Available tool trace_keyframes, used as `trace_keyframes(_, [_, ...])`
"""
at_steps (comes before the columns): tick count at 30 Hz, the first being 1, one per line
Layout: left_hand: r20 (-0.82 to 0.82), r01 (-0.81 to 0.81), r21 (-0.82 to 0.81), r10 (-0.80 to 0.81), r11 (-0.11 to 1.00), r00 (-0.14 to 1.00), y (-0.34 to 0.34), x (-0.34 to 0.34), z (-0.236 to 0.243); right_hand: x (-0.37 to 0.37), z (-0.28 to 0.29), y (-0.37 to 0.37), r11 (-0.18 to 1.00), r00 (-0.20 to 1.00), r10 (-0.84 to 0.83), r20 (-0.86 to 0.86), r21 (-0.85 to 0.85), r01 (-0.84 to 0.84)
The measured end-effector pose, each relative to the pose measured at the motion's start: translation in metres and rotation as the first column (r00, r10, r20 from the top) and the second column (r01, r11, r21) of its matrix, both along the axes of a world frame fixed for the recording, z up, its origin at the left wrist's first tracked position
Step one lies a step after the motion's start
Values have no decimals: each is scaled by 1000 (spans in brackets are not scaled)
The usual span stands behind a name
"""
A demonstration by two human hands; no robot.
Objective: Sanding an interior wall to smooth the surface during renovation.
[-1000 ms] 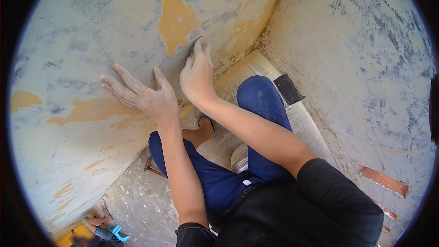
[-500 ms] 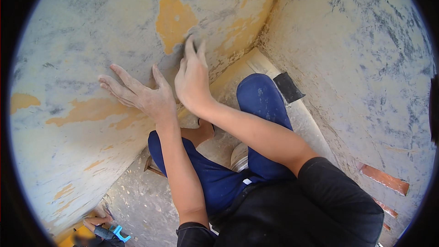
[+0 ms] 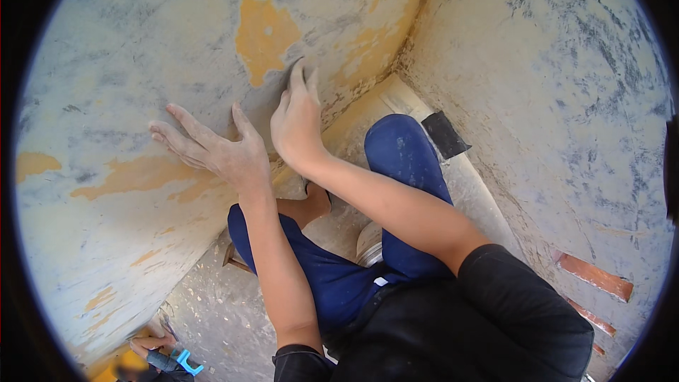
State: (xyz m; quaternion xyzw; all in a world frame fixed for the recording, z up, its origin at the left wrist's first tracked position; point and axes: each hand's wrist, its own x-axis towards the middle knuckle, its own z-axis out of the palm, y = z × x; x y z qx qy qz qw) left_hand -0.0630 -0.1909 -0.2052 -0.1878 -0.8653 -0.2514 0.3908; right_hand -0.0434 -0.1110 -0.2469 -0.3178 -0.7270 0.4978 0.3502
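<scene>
The wall (image 3: 163, 35) ahead of me is pale and scuffed, with bare yellow patches. Against it lies my left hand (image 3: 226, 152), open, its dusty fingers spread. Just to its right, my right hand (image 3: 297, 117) presses its fingertips to the wall below a large yellow patch (image 3: 266, 41). Its fingers are bent and held close together. A thin dark edge shows beside those fingertips; the palm side is hidden, so what it belongs to cannot be made out.
A second wall (image 3: 544, 99) meets the first at a corner on the right. A black flat piece (image 3: 445, 134) lies on the ledge beside my knee. Below me are a round pale container (image 3: 370, 242) and a wooden piece (image 3: 237, 258). Another person (image 3: 159, 361) is at lower left.
My right hand has shifted slightly to the right along the wall, its fingertips now a little farther from the yellow patch. My left hand stays spread in nearly the same place.
</scene>
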Motion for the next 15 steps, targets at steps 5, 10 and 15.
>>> trace_keyframes(5, [3,4,-3,-4,1000,1000,3,2,1,-9,-8,25,987,996,-91,7,-132,92])
trace_keyframes(10, [-5,-18,-16,18,1000,1000,-3,-1,0,4,-7,6,999,999,26,21,-43,-25])
trace_keyframes(15, [8,-4,-18,5,1000,1000,1,0,0,3,-5,6,997,1000,10,-5,-82,-11])
